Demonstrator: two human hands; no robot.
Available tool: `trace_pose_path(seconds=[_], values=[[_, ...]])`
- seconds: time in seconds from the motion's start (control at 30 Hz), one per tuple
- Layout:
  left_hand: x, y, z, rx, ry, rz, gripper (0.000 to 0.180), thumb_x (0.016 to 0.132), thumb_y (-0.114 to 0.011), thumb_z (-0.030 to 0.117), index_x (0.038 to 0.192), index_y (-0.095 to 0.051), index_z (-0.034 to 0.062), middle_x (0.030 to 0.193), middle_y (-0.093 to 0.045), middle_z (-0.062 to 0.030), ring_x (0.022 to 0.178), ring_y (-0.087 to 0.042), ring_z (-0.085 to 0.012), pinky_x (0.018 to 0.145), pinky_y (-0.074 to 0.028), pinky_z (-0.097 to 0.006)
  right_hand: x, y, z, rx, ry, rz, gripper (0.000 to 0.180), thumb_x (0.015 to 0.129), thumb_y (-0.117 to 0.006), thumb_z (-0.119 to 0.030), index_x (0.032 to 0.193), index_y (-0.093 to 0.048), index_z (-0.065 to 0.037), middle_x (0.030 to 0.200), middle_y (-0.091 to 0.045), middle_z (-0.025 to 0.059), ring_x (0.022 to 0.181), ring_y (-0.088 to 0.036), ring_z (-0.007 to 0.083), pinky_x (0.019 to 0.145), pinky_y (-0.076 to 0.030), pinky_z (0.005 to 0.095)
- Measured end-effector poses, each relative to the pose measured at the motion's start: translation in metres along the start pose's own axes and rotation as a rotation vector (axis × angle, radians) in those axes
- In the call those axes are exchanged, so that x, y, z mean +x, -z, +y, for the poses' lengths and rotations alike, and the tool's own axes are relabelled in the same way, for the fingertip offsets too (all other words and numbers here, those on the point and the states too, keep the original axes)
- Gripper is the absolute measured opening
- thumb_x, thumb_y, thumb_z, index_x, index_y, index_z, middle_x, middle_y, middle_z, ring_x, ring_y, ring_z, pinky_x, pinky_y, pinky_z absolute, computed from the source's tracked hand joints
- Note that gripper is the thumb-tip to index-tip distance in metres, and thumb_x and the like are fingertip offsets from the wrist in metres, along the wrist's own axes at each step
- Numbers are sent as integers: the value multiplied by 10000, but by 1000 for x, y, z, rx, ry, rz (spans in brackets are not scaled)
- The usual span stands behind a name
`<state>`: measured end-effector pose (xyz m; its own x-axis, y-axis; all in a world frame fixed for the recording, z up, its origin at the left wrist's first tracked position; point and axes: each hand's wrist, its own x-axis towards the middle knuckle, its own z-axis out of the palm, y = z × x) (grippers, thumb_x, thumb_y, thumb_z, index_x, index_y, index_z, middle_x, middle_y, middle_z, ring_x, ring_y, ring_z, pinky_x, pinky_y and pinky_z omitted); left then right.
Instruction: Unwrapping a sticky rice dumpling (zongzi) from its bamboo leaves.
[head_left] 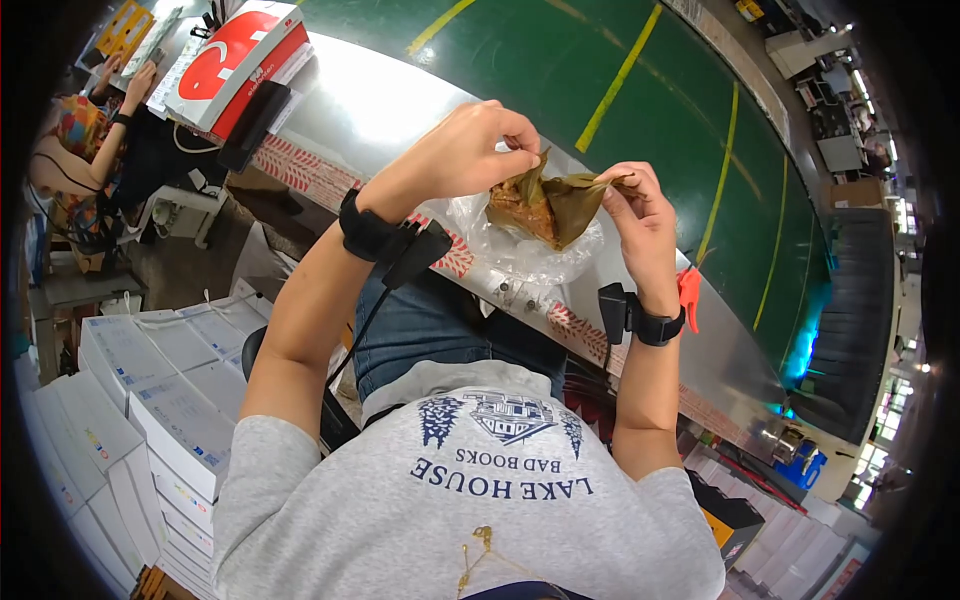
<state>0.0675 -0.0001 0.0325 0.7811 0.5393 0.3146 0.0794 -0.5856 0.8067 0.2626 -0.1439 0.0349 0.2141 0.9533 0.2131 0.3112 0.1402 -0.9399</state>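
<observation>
Food (518,212) in a partly open leaf wrapper (572,208), above a clear plastic bag (560,262)

The food is a brown, lumpy mass, showing at the left of the olive-brown leaf wrapper, at the near edge of a metal table (345,95); the crumpled plastic bag spreads beneath it, though whether the food rests on it is hard to tell; the left hand (468,150) grasps the wrapper's upper edge between thumb and fingertips; the right hand (643,212) pinches the wrapper's right corner in the same way; a black strap (366,230) circles the left wrist and another the right, each with a black device attached.

Beyond the table runs a green surface (650,95) marked with yellow lines; at upper left stands a red-and-white box (235,75); farther left, another person's arm (105,150) reaches forward; below, the wearer's grey T-shirt (470,440) and blue jeans (430,335) show; stacks of white boxes (165,370) fill the lower left; a blue container (803,466) sits at lower right.
</observation>
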Motion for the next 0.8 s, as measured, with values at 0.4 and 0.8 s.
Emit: trace_pose_path(seconds=[0.4, 0.8], values=[[9, -7, 8, 69, -59, -48, 147, 784, -627, 158, 830, -665, 23, 845, -667, -76, 887, -577, -233, 787, -461, -340, 8, -7, -7, -4, -64, -44, 92, 872, -619, -36, 953, -630, 6, 963, -552, 13, 840, -526, 82, 761, -427, 219], [4, 5, 1, -129, 91, -91, 147, 832, -624, 155, 874, -628, 15, 860, -625, -65, 856, -574, -162, 750, -447, -290, 6, 15, -6, 90, -48, 148, 72, 909, -578, -33, 961, -601, 10, 954, -572, -2, 845, -539, 65, 783, -439, 210]])
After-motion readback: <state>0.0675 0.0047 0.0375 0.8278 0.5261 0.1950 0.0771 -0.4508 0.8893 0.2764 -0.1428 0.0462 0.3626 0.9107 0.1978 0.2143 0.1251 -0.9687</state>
